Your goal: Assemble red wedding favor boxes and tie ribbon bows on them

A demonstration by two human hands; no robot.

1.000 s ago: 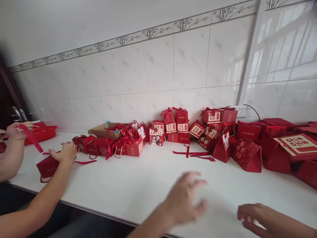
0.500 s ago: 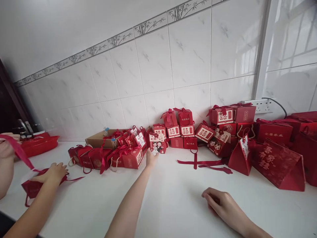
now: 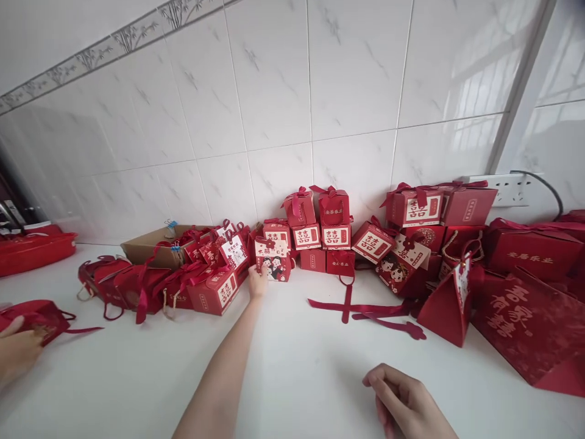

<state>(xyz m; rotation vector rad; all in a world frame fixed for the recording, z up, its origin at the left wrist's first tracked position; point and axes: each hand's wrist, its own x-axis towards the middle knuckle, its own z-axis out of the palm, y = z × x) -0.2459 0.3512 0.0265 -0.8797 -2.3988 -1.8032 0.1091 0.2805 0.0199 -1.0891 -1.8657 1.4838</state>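
Note:
A small gift box (image 3: pixel 276 263) printed with a cartoon couple stands upright on the white table, in front of the stacked red boxes. My left hand (image 3: pixel 258 280) reaches forward to it, fingers closed at its lower left edge; the far side of the grip is hidden. Near the front of the table, my right hand (image 3: pixel 402 393) has its fingers curled in, with nothing visible in them. Beyond it lie loose dark red ribbons (image 3: pixel 336 308). Left of the cartoon box are more red gift boxes (image 3: pixel 212 292) with bows and cord handles.
At the left edge another person's hand (image 3: pixel 21 353) is on a red box (image 3: pixel 50 320). A cardboard box (image 3: pixel 146 249) with red packages stands by the tiled wall. On the right are stacked boxes (image 3: pixel 420 207), a triangular box (image 3: pixel 445 311) and a large red box (image 3: pixel 521 323).
The view has swung to the right. My left hand has shifted from the cartoon box's front to its left edge. The other person's hand and red box now sit near the left border.

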